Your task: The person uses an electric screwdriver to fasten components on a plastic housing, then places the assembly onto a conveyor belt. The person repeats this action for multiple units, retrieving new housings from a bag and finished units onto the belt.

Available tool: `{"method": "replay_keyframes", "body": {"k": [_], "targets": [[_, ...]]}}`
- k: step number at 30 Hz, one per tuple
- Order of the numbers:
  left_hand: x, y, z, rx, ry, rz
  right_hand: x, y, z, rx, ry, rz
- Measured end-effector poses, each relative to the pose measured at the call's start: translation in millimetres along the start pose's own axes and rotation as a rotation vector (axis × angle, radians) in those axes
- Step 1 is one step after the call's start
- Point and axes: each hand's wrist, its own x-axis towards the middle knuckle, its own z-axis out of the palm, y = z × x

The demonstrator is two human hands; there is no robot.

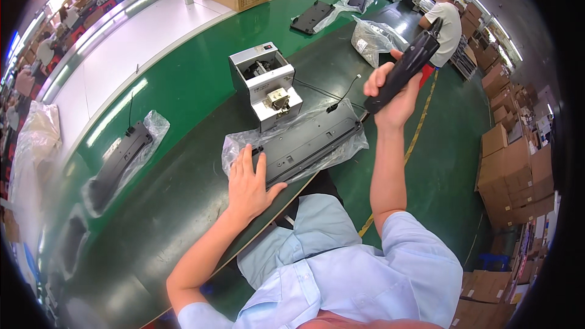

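My right hand (396, 100) is raised over the table's near edge, its fingers wrapped round a thick black electric screwdriver (407, 66). Below it lies a long black plastic panel (314, 144) with small holes and a groove, resting on a clear plastic bag (231, 146). A short dark cable (346, 92) sticks up from the panel's far side. My left hand (247, 184) lies open with fingers spread on the panel's left end. Just beyond the panel stands a grey box-shaped screw feeder (262, 88) with an open top and a metal mechanism at its front.
Another black panel (119, 158) lies in plastic on the green belt to the left. Further panels (312, 16) rest at the far end, near a clear bag of small parts (367, 45). A co-worker (448, 21) stands at the far right. Cardboard boxes (515, 173) are stacked along the right.
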Motion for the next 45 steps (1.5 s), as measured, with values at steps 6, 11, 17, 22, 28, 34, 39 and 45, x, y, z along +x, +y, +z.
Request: {"method": "replay_keyframes", "body": {"k": [6, 11, 17, 22, 28, 34, 39, 45], "targets": [[-7, 5, -13, 0.016, -0.037, -0.055, -7, 34, 56, 0.149, -0.158, -0.038], [-16, -6, -18, 0.032, -0.017, -0.054, -5, 66, 66, 0.215, -0.253, 0.063], [-14, -11, -16, 0.028, -0.016, -0.025, 0, 108, 85, 0.069, -0.236, -0.074], [-14, -11, -20, 0.023, 0.003, -0.009, -12, 113, 88, -0.014, -0.196, 0.016], [-17, -17, -21, 0.009, 0.014, -0.022, -56, 104, 110, 0.049, -0.202, 0.167], [-22, -20, -16, -0.002, 0.032, -0.003, -86, 128, 145, 0.172, -0.328, 0.305], [-24, -21, -19, 0.013, 0.037, 0.0, -89, 146, 150, 0.091, -0.387, 0.326], [-28, -20, -20, 0.029, 0.052, 0.017, -91, 155, 158, 0.183, -0.372, 0.417]]}}
